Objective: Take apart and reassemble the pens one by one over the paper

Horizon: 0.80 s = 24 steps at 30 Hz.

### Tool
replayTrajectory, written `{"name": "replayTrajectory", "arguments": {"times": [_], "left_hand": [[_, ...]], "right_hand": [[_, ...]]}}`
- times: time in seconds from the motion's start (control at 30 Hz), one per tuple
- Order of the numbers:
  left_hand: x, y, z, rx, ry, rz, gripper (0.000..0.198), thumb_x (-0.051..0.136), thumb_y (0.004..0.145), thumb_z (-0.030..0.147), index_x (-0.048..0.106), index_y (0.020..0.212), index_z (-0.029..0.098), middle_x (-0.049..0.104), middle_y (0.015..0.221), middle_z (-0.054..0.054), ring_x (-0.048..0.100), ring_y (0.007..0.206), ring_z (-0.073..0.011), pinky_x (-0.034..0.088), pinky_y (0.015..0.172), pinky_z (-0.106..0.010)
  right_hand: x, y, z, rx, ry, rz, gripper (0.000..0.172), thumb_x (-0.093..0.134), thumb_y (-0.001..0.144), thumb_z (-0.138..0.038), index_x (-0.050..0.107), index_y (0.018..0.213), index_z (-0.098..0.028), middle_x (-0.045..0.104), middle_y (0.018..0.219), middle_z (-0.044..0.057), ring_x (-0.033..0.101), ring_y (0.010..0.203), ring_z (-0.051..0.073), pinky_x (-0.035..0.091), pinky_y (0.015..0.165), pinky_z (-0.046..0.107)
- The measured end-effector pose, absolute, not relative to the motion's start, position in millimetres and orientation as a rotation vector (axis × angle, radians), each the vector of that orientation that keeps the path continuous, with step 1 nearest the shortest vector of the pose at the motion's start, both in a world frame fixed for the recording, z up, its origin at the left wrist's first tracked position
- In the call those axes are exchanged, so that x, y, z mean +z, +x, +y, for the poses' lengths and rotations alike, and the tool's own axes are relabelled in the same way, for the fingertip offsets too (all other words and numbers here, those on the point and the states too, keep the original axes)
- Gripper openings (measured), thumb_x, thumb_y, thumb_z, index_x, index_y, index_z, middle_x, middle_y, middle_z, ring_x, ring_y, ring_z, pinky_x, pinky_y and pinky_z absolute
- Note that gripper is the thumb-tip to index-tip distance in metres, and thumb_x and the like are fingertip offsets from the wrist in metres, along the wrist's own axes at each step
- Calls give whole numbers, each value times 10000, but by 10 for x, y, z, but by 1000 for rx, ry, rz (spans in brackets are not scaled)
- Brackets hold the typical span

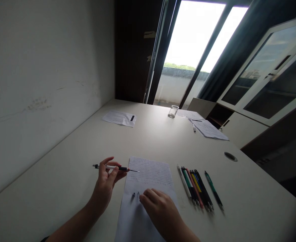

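Observation:
My left hand (107,179) is closed around a white and black pen (110,167), held nearly level above the left edge of a written sheet of paper (150,170). A thin refill (135,171) sticks out of the pen's right end, with no tip cone around it. Low over the same sheet, my right hand (159,203) has its fingers curled and pinched together. Right at those fingertips is a slim metallic piece (138,194); whether they grip it, I cannot tell. A small dark pen part (133,195) is just left of it on the paper.
Several pens (195,188) lie side by side right of the sheet, with a green pen (214,190) apart from them. Farther back are a glass jar (173,111), a paper (119,117) and more papers (209,128) with a pen (194,127). A wall (49,84) borders the left.

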State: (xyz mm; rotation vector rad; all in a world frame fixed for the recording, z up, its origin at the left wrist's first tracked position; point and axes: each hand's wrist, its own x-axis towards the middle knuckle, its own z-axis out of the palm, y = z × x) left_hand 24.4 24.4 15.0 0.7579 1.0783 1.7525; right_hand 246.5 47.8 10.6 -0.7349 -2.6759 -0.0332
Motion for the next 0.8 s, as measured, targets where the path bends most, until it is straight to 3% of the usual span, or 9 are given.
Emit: {"name": "replayTrajectory", "arguments": {"times": [0.4, 0.57, 0.8], "left_hand": [[174, 263, 236, 1747, 736, 1065, 432, 675, 908, 355, 435, 1263, 298, 598, 1077, 5, 734, 928, -218, 598, 871, -418], [152, 254, 214, 1681, 750, 1049, 427, 671, 915, 351, 433, 1266, 300, 602, 1080, 1, 730, 954, -227, 595, 859, -397], [173, 315, 170, 1543, 807, 961, 413, 657, 928, 347, 430, 1268, 289, 607, 1048, -7, 735, 943, -254, 598, 845, -440]], "right_hand": [[97, 2467, 486, 145, -751, -2613, 100, 662, 913, -153, 627, 854, -225, 675, 784, -13, 626, 669, 164, 430, 605, 273], [140, 2522, 548, 443, -878, -2264, 72, 605, 971, -266, 655, 940, -224, 687, 816, 8, 607, 604, 128, 474, 599, 239], [152, 2538, 580, 542, -899, -2078, 177, 612, 968, -337, 645, 1084, -208, 702, 853, 31, 582, 547, 112, 520, 564, 226]]}}
